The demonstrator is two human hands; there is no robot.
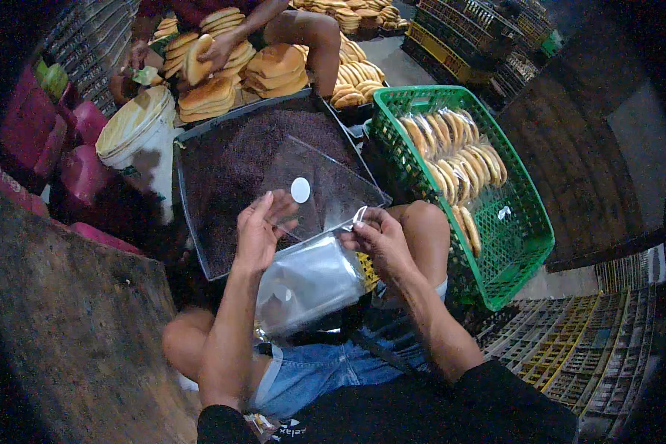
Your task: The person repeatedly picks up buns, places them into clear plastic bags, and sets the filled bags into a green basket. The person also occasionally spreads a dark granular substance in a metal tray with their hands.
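Observation:
A clear plastic bag (327, 183) with a white oval label hangs over a dark tray in front of me. My right hand (377, 235) pinches its near right edge between thumb and fingers. At the bag's left side is my left hand (259, 228), thumb up and fingers apart, its fingertips partly showing through the plastic. Whether they are inside the bag or behind it I cannot tell. Below both hands, a stack of clear plastic bags (303, 285) lies over my lap. Dark brown granules (251, 159) cover the bottom of the tray (187, 201).
To the right stands a green crate (522, 200) with rows of bagged flat breads (462, 166). Beyond the tray, another person's hand (217, 50) holds a bread among stacked breads (277, 70). A white bucket (152, 159) and pink containers (89, 174) stand left; a wooden board (81, 311) lies nearer.

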